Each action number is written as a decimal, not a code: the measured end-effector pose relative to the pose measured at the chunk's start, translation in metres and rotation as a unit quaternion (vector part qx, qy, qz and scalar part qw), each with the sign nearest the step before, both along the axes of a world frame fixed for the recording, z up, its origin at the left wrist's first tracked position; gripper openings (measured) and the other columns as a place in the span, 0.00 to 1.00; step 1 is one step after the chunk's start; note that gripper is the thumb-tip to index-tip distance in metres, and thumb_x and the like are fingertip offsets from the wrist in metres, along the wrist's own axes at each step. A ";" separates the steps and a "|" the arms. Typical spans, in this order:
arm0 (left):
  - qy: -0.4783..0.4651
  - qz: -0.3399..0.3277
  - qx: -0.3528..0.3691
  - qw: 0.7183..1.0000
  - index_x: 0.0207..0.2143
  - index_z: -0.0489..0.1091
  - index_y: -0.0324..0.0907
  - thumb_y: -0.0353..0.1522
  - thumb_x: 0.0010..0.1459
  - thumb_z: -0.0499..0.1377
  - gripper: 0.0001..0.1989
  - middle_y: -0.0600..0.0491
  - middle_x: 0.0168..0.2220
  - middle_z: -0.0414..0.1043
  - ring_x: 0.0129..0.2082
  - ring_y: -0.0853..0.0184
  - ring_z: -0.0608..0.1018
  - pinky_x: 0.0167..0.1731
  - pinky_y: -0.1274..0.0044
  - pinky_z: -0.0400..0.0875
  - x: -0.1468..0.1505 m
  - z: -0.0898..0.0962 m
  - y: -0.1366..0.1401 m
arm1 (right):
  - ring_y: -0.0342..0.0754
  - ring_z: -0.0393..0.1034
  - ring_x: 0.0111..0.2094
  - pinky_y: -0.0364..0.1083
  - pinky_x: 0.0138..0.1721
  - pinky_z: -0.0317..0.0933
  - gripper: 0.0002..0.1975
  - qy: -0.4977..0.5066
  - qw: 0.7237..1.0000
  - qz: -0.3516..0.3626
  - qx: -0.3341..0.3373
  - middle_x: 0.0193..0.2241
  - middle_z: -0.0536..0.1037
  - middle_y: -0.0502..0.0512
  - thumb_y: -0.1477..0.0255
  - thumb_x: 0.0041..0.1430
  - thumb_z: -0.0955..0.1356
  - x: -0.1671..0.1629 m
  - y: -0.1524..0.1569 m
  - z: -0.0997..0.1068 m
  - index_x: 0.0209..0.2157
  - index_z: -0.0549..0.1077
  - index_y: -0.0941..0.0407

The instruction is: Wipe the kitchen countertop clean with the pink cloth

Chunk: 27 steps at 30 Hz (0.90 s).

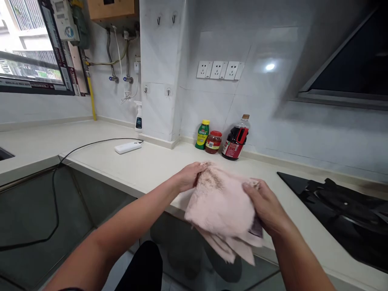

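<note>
A pale pink cloth [224, 206] hangs between my two hands, over the front edge of the counter. Brown stains mark its upper left part, and its lower folds droop below the counter edge. My left hand [189, 177] pinches the upper left corner. At the upper right corner my right hand [263, 204] is closed on the cloth, thumb on the near side. A dark patch shows on the cloth's right edge, under my right hand. The fingers behind the cloth are hidden.
On the pale counter [163, 165] stand a green bottle [202, 135], a red-lidded jar [213, 142] and a large dark sauce bottle [235, 139]. A black gas hob [342, 210] lies right. Leftward are a white power bank [128, 147] with a black cable and a spray bottle [138, 117].
</note>
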<state>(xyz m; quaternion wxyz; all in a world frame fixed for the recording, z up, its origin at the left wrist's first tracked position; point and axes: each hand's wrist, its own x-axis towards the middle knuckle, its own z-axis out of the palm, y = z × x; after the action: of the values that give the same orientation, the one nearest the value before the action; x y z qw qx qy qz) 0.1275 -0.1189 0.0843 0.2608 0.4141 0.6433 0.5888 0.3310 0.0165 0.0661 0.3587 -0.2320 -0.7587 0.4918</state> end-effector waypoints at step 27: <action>0.472 0.148 -0.213 0.843 0.63 0.66 0.50 0.48 0.69 0.46 0.26 0.45 0.68 0.62 0.69 0.52 0.61 0.66 0.54 0.52 -0.095 -0.080 -0.075 | 0.62 0.41 0.71 0.71 0.67 0.38 0.23 -0.300 0.866 0.206 0.342 0.70 0.55 0.50 0.60 0.69 0.61 -0.074 -0.056 -0.034 0.64 0.68 0.44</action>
<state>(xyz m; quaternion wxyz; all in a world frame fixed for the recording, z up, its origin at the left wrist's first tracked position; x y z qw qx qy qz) 0.0323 -0.1937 0.0047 -0.0830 0.4765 0.8516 0.2023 0.2567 -0.0392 0.0321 0.0612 -0.0694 -0.9809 0.1712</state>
